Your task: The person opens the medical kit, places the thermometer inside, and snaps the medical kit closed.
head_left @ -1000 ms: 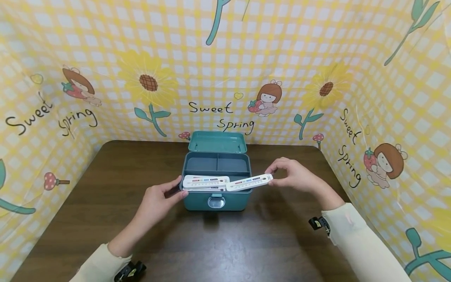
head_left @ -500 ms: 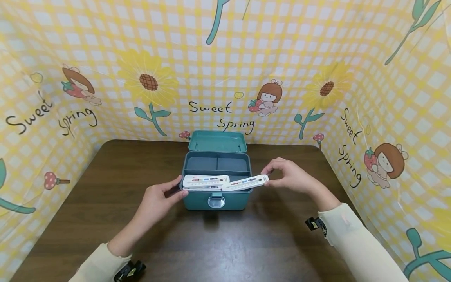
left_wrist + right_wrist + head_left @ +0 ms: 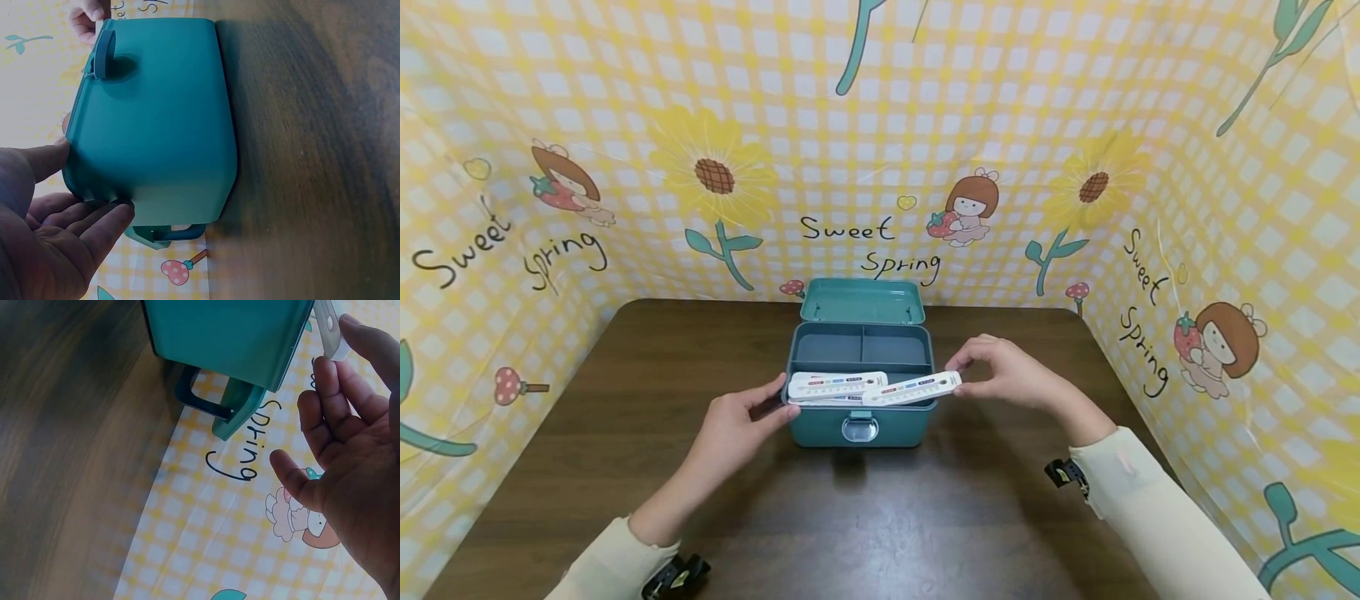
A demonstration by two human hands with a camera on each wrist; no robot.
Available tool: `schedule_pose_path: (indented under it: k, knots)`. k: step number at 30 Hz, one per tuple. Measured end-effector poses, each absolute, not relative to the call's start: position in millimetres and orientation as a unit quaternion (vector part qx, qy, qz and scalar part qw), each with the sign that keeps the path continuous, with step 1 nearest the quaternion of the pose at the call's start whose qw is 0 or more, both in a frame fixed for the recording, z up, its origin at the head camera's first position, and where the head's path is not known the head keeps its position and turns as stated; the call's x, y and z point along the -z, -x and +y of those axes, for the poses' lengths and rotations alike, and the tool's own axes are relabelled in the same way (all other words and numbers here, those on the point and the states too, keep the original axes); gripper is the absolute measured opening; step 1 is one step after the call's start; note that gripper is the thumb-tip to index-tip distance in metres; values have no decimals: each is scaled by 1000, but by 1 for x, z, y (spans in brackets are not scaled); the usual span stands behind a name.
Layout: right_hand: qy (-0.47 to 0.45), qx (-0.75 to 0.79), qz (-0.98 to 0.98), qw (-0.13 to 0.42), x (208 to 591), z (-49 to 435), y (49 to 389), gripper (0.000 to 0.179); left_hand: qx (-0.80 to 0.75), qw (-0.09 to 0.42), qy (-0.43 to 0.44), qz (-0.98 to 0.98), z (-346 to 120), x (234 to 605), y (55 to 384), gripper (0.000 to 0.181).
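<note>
A teal toolbox [image 3: 820, 427] stands on the table with its lid [image 3: 862, 302] tipped back. Several white flat strips [image 3: 827, 386] with printed scales lie in its front section. My left hand [image 3: 737, 423] holds the box at its front left corner; the left wrist view shows the thumb at the top edge and the fingers against the side. With thumb and fingertips, my right hand [image 3: 1011, 379] pinches the right end of another white strip with a printed scale [image 3: 917, 388]. This strip slants over the box's right rim, its left end overlapping the others. A hole shows near its held end [image 3: 330, 328].
Behind the strips is a dark grey divided tray [image 3: 895, 346] in the box. A silver latch [image 3: 861, 429] is at the box's front. The brown wooden table [image 3: 700, 333] meets a yellow checked cloth [image 3: 760, 167] behind and at both sides.
My right hand has moved left with the pinched strip, which now reaches farther over the box and overlaps the other strips. The left hand and the box have stayed in place.
</note>
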State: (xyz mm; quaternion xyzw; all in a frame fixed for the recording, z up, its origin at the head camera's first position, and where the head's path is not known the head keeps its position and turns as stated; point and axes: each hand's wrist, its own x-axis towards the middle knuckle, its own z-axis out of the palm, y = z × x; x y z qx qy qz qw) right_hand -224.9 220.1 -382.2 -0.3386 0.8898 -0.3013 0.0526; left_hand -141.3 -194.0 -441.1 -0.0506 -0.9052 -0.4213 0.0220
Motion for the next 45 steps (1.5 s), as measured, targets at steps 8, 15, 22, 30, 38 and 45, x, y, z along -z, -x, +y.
schedule_pose_path:
  k: [8, 15, 22, 30, 38, 45]
  knots:
    - [350, 302, 884, 72, 381, 215, 227, 24, 420, 30, 58, -905, -193, 441, 143, 69]
    - [366, 300, 877, 79, 381, 210, 230, 25, 420, 34, 61, -905, -193, 442, 144, 68]
    - [385, 288, 874, 71, 379, 201, 231, 25, 422, 35, 59, -904, -193, 441, 144, 68]
    - [405, 277, 869, 68, 380, 192, 233, 23, 420, 25, 53, -906, -194, 442, 142, 70]
    - [419, 273, 863, 71, 383, 181, 236, 24, 424, 31, 55, -903, -193, 442, 141, 67]
    - [429, 269, 860, 66, 384, 173, 235, 23, 431, 35, 56, -900, -192, 442, 141, 66]
